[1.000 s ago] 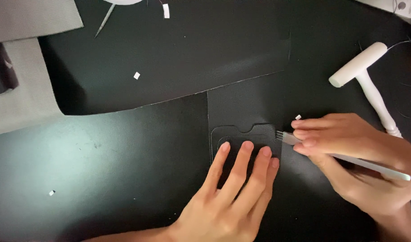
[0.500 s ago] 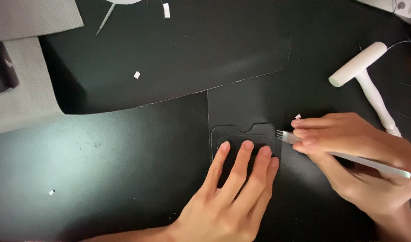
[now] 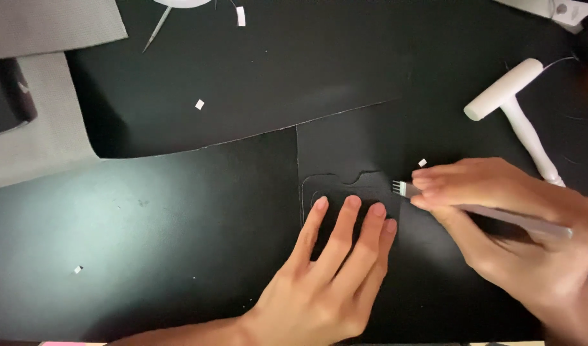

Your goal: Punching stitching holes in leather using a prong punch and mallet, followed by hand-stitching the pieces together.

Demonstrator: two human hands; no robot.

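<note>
Black leather piece [image 3: 345,189] stays pinned under flat left hand [image 3: 326,282]; right hand [image 3: 499,218] still grips pronged chisel [image 3: 403,188], nothing moved.

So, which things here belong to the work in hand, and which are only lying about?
In use:
- left hand, flat on the small black cut piece
- right hand, holding the pronged metal tool at that piece's edge

Lying about:
- white mallet
- white scraps
- grey sheet
</note>
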